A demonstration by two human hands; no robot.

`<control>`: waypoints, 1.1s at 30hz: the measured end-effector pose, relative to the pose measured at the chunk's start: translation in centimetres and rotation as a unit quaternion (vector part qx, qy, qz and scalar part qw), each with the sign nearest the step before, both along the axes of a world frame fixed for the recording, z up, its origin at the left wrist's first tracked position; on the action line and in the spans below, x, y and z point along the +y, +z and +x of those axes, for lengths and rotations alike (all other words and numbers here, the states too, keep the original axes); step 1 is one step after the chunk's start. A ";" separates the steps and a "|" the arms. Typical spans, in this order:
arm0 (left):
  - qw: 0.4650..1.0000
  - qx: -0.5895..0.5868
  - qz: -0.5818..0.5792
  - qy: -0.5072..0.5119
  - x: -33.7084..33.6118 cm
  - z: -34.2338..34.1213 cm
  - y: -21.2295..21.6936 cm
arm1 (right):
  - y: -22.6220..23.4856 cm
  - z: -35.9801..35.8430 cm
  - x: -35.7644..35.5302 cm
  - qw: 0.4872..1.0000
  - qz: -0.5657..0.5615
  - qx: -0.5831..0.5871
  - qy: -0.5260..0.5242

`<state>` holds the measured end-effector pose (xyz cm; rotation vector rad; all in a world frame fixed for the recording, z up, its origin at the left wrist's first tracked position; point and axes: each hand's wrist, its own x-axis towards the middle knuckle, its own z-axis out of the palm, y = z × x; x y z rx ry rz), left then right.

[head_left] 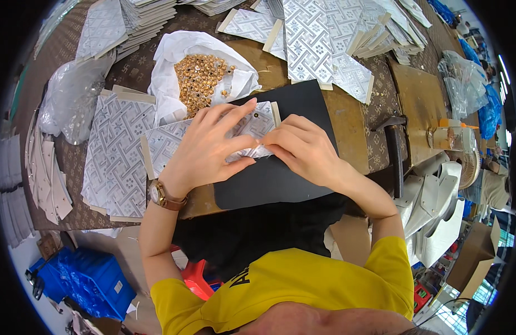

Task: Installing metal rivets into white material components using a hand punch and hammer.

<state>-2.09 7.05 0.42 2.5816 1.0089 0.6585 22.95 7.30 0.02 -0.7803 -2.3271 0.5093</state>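
A grey-and-white patterned panel [174, 134] with a pale edge strip lies partly on a black mat [269, 181]. A small dark-centred ring shows near its upper right end. My left hand [210, 142] rests over the panel, fingers stretched and apart, one reaching toward the ring. At the panel's right part my right hand [302, 148] is closed, thumb and fingertips pinched together close to the left fingertips. What the pinch holds is too small and covered to make out. Just beyond my left hand sits a white bag [244, 61] of small gold-coloured metal studs [199, 78].
More patterned panels [115, 156] lie at left, with stacks [308, 39] along the far side. A hammer [393, 151] lies right of the mat. Clear plastic bags [73, 100], a bottle [450, 137] and white curved pieces [436, 206] are around. A blue crate [101, 285] stands lower left.
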 end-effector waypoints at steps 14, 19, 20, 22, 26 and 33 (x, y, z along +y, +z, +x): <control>1.000 -0.016 -0.020 0.002 0.0 -0.5 -0.6 | 1.4 1.1 -3.4 0.963 0.160 -0.217 0.015; 0.999 -0.023 -0.024 -0.006 0.4 0.0 -0.6 | 1.4 0.0 -3.7 0.959 0.193 -0.209 -0.010; 0.999 -0.022 -0.023 -0.007 0.3 0.0 -0.7 | 1.7 -0.4 -3.7 0.951 0.203 -0.233 -0.008; 0.999 -0.027 -0.024 0.000 0.2 0.0 -0.9 | 2.4 0.0 -3.4 0.942 0.213 -0.260 -0.007; 0.999 -0.038 -0.022 0.002 0.2 -0.6 -0.8 | 3.9 3.9 -1.0 0.979 0.094 -0.127 -0.131; 0.997 -0.072 -0.027 -0.008 0.2 -0.6 -1.0 | -1.2 19.5 -5.6 0.807 0.138 -0.266 -0.509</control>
